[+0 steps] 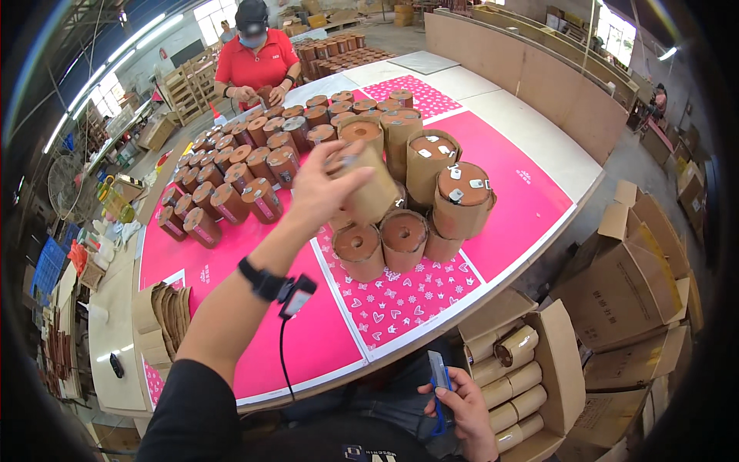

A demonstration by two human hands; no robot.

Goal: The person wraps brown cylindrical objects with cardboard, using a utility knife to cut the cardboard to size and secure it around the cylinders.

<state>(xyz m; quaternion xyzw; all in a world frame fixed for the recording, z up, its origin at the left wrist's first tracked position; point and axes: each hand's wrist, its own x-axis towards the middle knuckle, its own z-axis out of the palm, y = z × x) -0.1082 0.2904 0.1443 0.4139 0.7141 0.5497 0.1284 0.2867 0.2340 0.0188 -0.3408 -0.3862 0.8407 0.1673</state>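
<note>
Just above frame centre, your left hand (317, 189) has its fingers clamped on a paper-wrapped cylinder (375, 189); probably heavy, stiff, maybe slippery outside, so hold it round the side. Lower right, your right hand (467, 410) grips a blue knife (439, 379), fingers curled round it.

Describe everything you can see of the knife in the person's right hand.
The knife is slim, with a blue, plastic-looking handle and a grey, metal-looking front end that points up the picture, toward the table. The right hand holds its handle, thumb against it, left of the open carton. Whether its blade is out is unclear.
</note>
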